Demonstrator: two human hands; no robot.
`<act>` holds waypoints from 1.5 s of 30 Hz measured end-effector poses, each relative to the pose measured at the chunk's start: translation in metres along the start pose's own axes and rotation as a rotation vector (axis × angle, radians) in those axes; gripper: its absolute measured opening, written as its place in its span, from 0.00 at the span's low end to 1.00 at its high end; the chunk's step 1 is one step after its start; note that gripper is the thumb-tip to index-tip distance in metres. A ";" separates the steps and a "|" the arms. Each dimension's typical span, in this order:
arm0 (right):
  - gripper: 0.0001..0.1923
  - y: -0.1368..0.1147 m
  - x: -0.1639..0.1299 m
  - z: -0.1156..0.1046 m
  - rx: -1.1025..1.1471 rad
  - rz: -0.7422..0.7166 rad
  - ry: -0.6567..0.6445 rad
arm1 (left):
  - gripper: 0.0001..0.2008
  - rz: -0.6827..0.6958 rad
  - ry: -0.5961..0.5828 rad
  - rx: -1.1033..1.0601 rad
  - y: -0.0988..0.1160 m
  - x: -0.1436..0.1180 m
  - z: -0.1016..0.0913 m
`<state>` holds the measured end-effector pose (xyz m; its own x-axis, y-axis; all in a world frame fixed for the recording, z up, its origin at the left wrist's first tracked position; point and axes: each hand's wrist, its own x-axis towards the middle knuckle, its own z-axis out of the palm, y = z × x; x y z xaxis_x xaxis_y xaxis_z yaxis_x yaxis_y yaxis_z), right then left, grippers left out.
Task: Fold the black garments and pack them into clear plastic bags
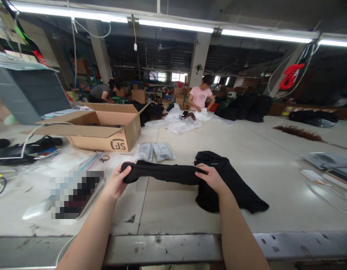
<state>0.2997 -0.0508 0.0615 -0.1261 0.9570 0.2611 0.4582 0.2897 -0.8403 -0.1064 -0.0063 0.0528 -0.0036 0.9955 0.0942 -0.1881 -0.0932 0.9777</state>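
Observation:
A long strip of folded black cloth [164, 173], part of a garment by its look, is stretched between my two hands above the table. My left hand [119, 181] pinches its rounded left end with the thumb on top. At the other end my right hand [210, 177] grips the cloth, thumb and fingers pressed together. Behind and beneath the right hand lies a black garment [235, 183] with a small light mark near its top; whether the strip joins it is hidden by the hand. Two small flat packets [163, 151] lie beyond the strip.
An open cardboard box [105, 140] stands at the left behind clear plastic bags. A blurred-out device [79, 195] and a white object [36, 210] lie near my left forearm. White cables [328, 195] run at the right. Across the table, one person [202, 95] handles white material.

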 end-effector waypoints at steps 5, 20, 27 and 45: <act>0.15 -0.001 -0.005 -0.005 -0.036 0.097 -0.491 | 0.22 -0.081 -0.606 0.497 0.012 -0.009 0.002; 0.18 0.033 0.009 0.014 -0.195 0.206 0.166 | 0.26 -0.219 0.234 0.345 -0.020 0.011 -0.001; 0.27 0.040 0.005 -0.006 -0.459 0.448 0.195 | 0.18 0.422 0.083 1.131 -0.030 0.006 0.008; 0.12 0.067 0.001 -0.027 -0.107 0.654 0.638 | 0.27 0.385 -0.295 1.251 -0.046 -0.003 0.031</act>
<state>0.3541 -0.0308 0.0187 0.6817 0.7315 -0.0117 0.3501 -0.3402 -0.8728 -0.0674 -0.0050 0.0139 0.3878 0.8776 0.2819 0.7957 -0.4731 0.3783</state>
